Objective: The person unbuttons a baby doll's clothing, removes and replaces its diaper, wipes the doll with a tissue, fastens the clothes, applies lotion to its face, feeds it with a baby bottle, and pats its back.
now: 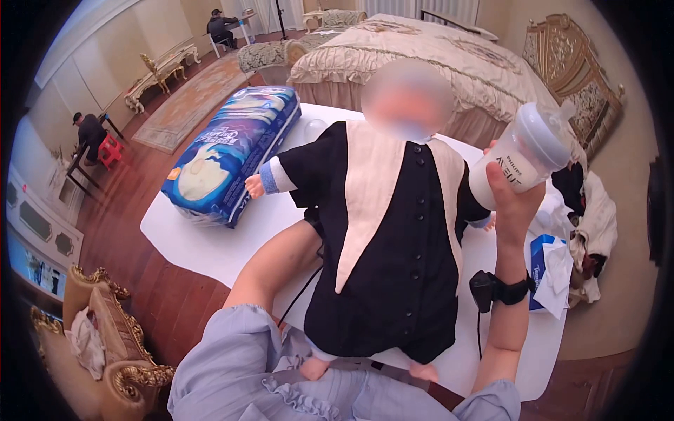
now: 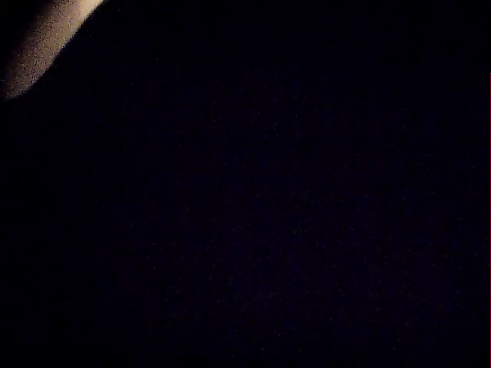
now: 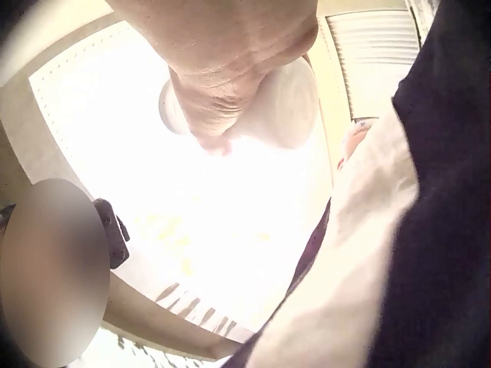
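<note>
A baby doll (image 1: 414, 281) in a black and cream buttoned outfit is held upright before the person's body, its bare feet hanging over the lap. The left forearm (image 1: 281, 256) reaches behind the doll, and the doll's clothing hides the left hand. Only a strip of skin (image 2: 42, 54) shows in the otherwise dark left wrist view. At the doll's other side, the right hand (image 1: 519, 203) grips a white baby bottle (image 1: 505, 165) with a clear cap, raised and tilted beside the doll's head. In the right wrist view the bottle (image 3: 288, 107) shows behind that hand.
A white table (image 1: 182, 249) lies under the work. On it are a blue diaper pack (image 1: 232, 151) at left and a tissue box (image 1: 539, 270) at right. Beyond stand a bed (image 1: 421, 49) and an ornate chair (image 1: 105, 337). Two people sit far off at left.
</note>
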Available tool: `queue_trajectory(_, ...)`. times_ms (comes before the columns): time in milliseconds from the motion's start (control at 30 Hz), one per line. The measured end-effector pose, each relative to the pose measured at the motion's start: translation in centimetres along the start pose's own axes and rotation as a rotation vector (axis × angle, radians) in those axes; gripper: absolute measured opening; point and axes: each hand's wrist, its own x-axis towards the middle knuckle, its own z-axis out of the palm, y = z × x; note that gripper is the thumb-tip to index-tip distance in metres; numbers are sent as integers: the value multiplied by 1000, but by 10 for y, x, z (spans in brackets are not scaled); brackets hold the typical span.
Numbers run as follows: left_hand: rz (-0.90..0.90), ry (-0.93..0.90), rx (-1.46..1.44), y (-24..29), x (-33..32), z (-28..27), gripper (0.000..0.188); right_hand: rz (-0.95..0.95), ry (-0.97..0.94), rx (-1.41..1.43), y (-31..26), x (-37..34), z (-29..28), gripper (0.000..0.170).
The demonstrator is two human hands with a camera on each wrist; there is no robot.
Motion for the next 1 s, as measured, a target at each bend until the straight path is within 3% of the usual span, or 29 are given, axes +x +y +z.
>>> queue_trajectory(233, 177, -63, -73, 29, 55, 4, 41, 100, -99, -123, 0, -18, -1, 59)
queue_trajectory(433, 289, -120, -135, 101, -33, -2, 42, 121, -213, -204, -25, -40, 1, 61)
queue_trajectory(567, 346, -137, -181, 92, -60, 0, 42, 116, -294, -284, -45, -44, 17, 63)
queue_trajectory(600, 355, -135, -195, 93, -26, -6, 43, 130, -291, -289, -48, -44, 22, 63)
queue_trajectory(700, 362, -115, -258, 75, -43, -16, 43, 17, -401, -426, -47, -41, 39, 71)
queue_trajectory(733, 365, -108, -285, 62, -11, -25, 43, 38, -395, -444, -49, -42, 44, 71)
queue_trajectory(1000, 495, -137, -416, 47, -35, -32, 44, -94, -514, -756, -48, -29, 76, 67)
